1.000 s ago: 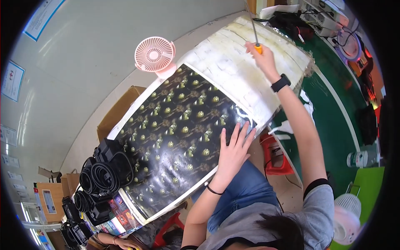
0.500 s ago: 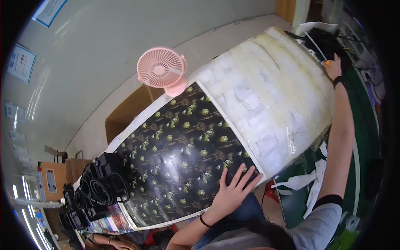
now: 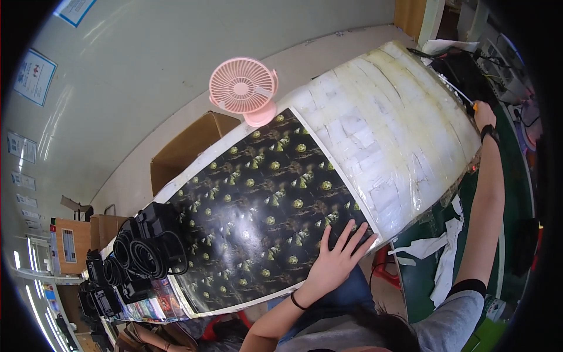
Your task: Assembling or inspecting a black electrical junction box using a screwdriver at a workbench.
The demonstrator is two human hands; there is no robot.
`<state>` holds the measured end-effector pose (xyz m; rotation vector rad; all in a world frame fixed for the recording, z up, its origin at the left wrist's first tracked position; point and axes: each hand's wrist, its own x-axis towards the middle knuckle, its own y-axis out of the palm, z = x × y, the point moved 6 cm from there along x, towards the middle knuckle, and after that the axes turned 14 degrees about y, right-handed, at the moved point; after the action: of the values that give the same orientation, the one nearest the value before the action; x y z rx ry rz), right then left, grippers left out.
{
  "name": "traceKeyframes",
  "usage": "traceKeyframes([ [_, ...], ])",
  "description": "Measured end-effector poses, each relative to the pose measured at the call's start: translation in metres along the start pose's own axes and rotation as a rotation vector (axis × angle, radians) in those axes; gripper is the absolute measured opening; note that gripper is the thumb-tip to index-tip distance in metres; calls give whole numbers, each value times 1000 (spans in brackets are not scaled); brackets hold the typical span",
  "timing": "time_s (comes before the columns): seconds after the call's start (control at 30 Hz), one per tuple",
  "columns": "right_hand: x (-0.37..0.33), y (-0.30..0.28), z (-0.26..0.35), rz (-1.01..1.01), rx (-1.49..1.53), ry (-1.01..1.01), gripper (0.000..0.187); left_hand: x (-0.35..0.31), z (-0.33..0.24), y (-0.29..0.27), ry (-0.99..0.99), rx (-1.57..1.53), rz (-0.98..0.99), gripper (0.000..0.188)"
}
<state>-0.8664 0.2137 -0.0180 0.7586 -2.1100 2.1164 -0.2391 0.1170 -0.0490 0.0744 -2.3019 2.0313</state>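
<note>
My left hand lies flat with fingers spread on the near right corner of a glossy dark sheet printed with yellow-green round motifs. This sheet has a white border and rests on the long table. Far out to the right, my right hand is closed around a slim tool with an orange handle and a long, thin, pale shaft. Its shaft points up and left, toward a dark object at the table's far right end. The exact kind of tool is too small to make out.
White, tape-covered padding covers the table's right part. A pink fan stands at the back edge, near a cardboard box. Black coiled cables and adapters lie left. Torn white strips lie on a green surface. Another person's arm shows lower left.
The view has shifted slightly. My right hand has drawn a little nearer, and the tool's shaft now slants lower toward the left. My left hand remains flat on the printed sheet.
</note>
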Motion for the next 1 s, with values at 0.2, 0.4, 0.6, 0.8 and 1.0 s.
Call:
traceKeyframes([
  [0.2,-53,-27,-47,-97,-35,84,22,-4,-5,-2,26,-3,-86,91],
  [0.4,-101,-70,-92,-137,68,123,13,-6,-4,-3,23,-29,-136,88],
  [0.6,-107,-116,-110,-196,196,258,17,-14,-3,0,20,6,-204,79],
  [0.8,-95,-189,-105,-125,355,128,22,-12,-7,9,50,47,-314,84],
  [1.0,-175,-249,82,-68,308,-139,21,-35,1,11,100,-178,-449,77],
])
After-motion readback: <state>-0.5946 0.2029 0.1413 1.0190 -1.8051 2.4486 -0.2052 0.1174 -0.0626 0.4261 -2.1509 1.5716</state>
